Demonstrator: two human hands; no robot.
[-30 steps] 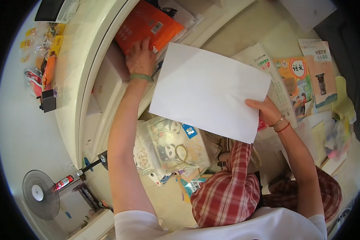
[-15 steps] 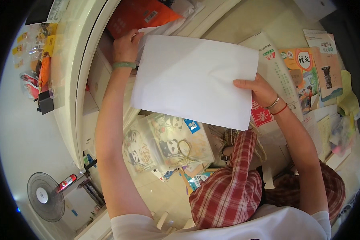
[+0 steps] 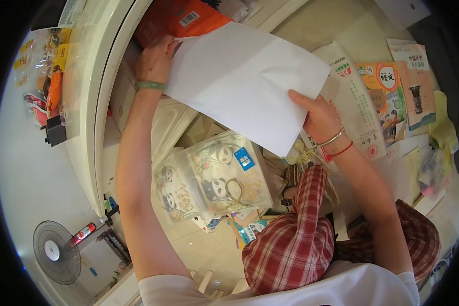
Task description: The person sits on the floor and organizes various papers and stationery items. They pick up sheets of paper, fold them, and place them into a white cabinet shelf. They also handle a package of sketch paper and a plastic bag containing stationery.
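Observation:
A large white sheet of paper [image 3: 245, 76] is stretched between my hands, tilted down toward the right. My right hand [image 3: 319, 117] grips its lower right edge, thumb on top and fingers underneath. At the sheet's left end, my left hand [image 3: 155, 58] is closed beside the paper's edge, close to an orange package [image 3: 188, 18] in an open drawer. What its fingers pinch is hidden. A thin white edge shows between that hand and the orange package.
Clear panda-printed cases [image 3: 232, 173] lie below the paper. To the right are a white printed carton [image 3: 352, 97], an orange textbook [image 3: 385, 102] and another book [image 3: 418, 86]. My knees in red plaid [image 3: 285, 250] are near. A fan [image 3: 56, 252] stands at lower left.
The paper has tipped, its left end rising and its lower right corner swinging down and left. Both hands have shifted slightly left, uncovering more of the carton and the panda-printed cases.

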